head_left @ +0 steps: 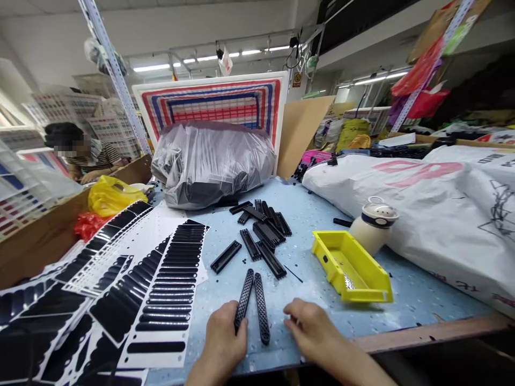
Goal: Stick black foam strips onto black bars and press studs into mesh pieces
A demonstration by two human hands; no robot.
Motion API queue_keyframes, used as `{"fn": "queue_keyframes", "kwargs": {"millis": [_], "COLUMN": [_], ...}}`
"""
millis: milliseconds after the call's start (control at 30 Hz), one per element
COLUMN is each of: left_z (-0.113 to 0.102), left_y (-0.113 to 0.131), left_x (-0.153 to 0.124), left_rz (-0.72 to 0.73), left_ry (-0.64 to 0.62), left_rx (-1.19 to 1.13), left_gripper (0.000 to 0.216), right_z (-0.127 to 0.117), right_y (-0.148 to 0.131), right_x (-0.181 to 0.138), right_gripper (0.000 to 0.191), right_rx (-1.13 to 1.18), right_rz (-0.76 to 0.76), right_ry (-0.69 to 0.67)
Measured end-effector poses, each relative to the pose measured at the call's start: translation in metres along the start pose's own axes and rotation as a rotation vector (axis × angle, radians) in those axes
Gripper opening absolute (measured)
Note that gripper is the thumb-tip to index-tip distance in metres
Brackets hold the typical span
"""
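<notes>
My left hand (225, 335) is closed on a slim black strip (244, 296) with rounded ends and a patterned face, which tilts up and away from me. Just right of it, a matching black strip (262, 308) with a lattice pattern lies on the table, apart from both hands. My right hand (311, 328) hovers beside that second strip, fingers loosely curled with a small gap between fingertips and thumb; nothing shows between them. Further back is a loose pile of black slotted plastic pieces (267, 233), and one such piece (226, 256) lies separately at its left.
Sheets of black stickers (167, 284) cover the left side. At right stand a yellow bin (350, 268) with small metal bits and a cream bottle (372, 230), before a large white sack (422, 198). A plastic-wrapped bundle (217, 163) sits behind. A person (88, 153) sits far left.
</notes>
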State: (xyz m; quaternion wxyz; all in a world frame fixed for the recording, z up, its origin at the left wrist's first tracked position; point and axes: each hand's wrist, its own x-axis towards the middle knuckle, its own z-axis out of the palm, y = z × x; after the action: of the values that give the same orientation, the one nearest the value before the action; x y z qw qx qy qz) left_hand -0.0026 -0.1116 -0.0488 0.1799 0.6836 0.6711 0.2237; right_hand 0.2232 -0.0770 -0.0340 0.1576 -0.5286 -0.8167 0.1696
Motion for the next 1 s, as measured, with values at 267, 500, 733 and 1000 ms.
{"fn": "queue_keyframes", "kwargs": {"millis": [267,500,733,1000], "left_z": [0.004,-0.044,-0.054,-0.041], "left_y": [0.007,-0.019,-0.040,-0.039], "left_x": [-0.003,0.077,0.119,0.057], "left_rz": [0.077,0.040,-0.082,-0.141], "left_ry": [0.029,0.132,0.038,-0.065], "left_rx": [-0.085,0.011,-0.164,-0.533], "left_gripper": [0.029,0.035,0.034,0.042], "right_z": [0.054,0.049,0.059,0.059], "right_y": [-0.018,-0.006,-0.004,-0.006], "right_x": [0.015,0.018,0.017,0.019], "right_gripper": [0.024,0.026,0.031,0.031], "right_rx": [-0.050,0.129,0.075,-0.010], "right_rz": [-0.124,-0.086,-0.088,-0.088], "right_ry": [-0.002,0.010,0.062,0.077]}}
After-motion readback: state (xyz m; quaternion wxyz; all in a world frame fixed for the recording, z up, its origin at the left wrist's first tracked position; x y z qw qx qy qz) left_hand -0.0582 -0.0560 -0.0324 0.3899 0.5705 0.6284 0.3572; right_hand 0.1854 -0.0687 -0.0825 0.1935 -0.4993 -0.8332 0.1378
